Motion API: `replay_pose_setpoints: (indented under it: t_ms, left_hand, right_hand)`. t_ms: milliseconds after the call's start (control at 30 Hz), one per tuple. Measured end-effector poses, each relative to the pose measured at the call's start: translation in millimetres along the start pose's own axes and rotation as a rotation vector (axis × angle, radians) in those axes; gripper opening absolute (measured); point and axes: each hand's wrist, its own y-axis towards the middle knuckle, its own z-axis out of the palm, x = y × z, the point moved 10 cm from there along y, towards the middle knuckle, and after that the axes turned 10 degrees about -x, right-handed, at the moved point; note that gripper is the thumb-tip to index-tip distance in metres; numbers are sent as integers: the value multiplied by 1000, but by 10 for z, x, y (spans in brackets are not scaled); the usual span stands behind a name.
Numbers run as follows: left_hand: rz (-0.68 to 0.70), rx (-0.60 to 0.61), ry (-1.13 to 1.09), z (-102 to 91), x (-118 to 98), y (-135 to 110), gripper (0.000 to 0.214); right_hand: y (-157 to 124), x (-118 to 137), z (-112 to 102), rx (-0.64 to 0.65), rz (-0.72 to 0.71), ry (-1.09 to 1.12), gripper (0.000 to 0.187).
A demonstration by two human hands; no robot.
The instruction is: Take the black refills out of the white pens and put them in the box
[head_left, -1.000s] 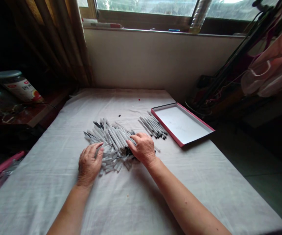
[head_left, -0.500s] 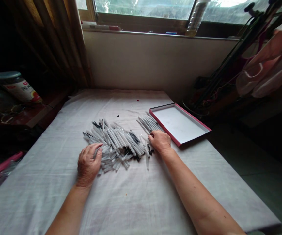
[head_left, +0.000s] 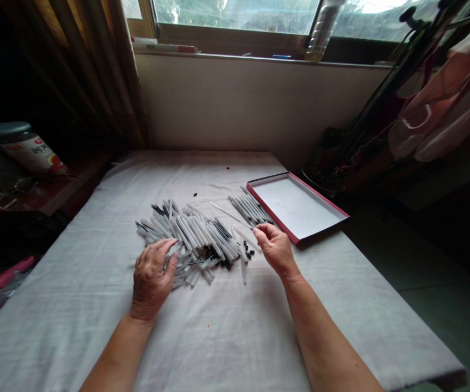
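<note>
A heap of translucent white pen barrels [head_left: 196, 231], mixed with black parts, lies in the middle of the table. My left hand [head_left: 153, 277] is at the heap's near left side, thumb and fingers apart, with no object visible in its grasp. Between the pinched thumb and fingers of my right hand [head_left: 276, 247] is one end of a thin pen refill [head_left: 230, 214]; its other end points up and left. Beyond that hand, a row of assembled-looking pens [head_left: 248, 208] lies along the box lid. Small black plugs [head_left: 248, 250] and a loose barrel [head_left: 243, 269] lie left of my right hand.
A shallow red-rimmed box lid [head_left: 300, 204], white inside, lies at the right table edge. One black plug [head_left: 195, 194] and a red bit [head_left: 227, 168] lie farther back. A labelled jar [head_left: 26, 147] stands on the left side table.
My right hand has moved slightly right and nearer, lifting away from the row of pens, and a thin refill now shows in its fingers. My left hand has shifted only slightly.
</note>
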Motion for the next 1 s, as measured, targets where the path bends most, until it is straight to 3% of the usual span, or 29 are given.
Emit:
replay_pose_setpoints:
  t_ms: [167, 300, 400, 600, 800, 1000]
  left_hand:
    - [17, -54, -41, -60, -188, 3, 52]
    - [96, -8, -89, -39, -251, -16, 39]
    - [158, 74, -160, -5, -329, -38, 25]
    - [47, 102, -168, -10, -358, -27, 23]
    - [27, 117, -175, -1, -335, -43, 19]
    - [-74, 211, -245, 89, -264, -69, 28]
  right_hand:
    - [-370, 107, 204, 260, 92, 262, 25]
    - [-491, 122, 333, 391, 156, 348, 25]
    - [-498, 48, 354, 397, 227, 393, 27]
    - [-479, -59, 333, 339, 316, 444, 30]
    - [-488, -31, 320, 324, 290, 462, 30]
    - [-491, -16, 285, 272, 238, 483, 26]
